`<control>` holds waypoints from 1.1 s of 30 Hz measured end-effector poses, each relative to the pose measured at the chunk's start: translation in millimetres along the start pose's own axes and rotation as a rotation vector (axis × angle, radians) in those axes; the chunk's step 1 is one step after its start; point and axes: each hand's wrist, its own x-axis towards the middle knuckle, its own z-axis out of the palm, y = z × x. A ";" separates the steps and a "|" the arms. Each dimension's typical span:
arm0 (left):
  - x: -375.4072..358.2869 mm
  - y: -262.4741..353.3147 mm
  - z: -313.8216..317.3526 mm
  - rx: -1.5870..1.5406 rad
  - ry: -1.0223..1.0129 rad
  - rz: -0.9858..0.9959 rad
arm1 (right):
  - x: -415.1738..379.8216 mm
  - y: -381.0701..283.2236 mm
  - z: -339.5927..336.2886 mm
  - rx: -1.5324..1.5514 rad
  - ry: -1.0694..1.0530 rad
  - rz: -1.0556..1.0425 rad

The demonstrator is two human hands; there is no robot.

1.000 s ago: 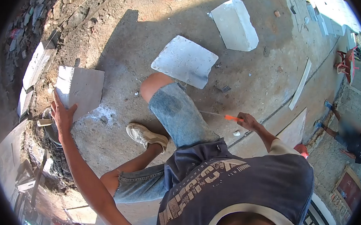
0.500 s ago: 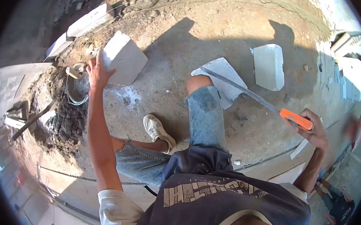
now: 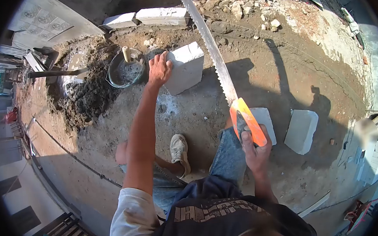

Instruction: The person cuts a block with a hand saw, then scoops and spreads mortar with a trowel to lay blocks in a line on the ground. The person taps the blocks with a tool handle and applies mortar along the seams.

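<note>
My left hand rests against the left edge of a pale block standing on the dirt ground, its fingers bent over the block's upper corner. Gripped in my right hand is the orange handle of a large toothed saw. The saw's blade points up and away, its tip beyond the block, and touches nothing. Partly behind the handle lies a white block piece, with another cut block to its right.
A bucket with a wooden-handled tool stands left of my left hand, beside a heap of wet mortar. A row of laid blocks and rubble lie at the far side. A string crosses the ground there.
The saw has swung from lying over the block piece on the right to pointing up and forward. My left hand stays at the block, while the whole view has shifted.
</note>
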 end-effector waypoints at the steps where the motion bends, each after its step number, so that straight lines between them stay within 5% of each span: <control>1: -4.7 13.1 -0.3 0.079 0.054 -0.013 | 0.1 1.9 14.3 0.014 0.002 0.008; 6: -1.8 40.5 2.2 0.278 0.350 -0.078 | -1.0 -0.4 35.9 -0.114 -0.059 0.102; 9: 3.5 30.4 2.2 0.297 0.357 -0.055 | -10.4 -2.8 53.4 -0.142 -0.040 0.087; 19: 21.8 9.1 -9.5 0.213 0.205 -0.113 | -12.1 -14.0 105.1 -0.231 -0.052 0.076; 33: 35.7 13.9 -26.5 0.272 -0.074 -0.285 | -18.6 15.9 85.0 -0.196 -0.184 0.078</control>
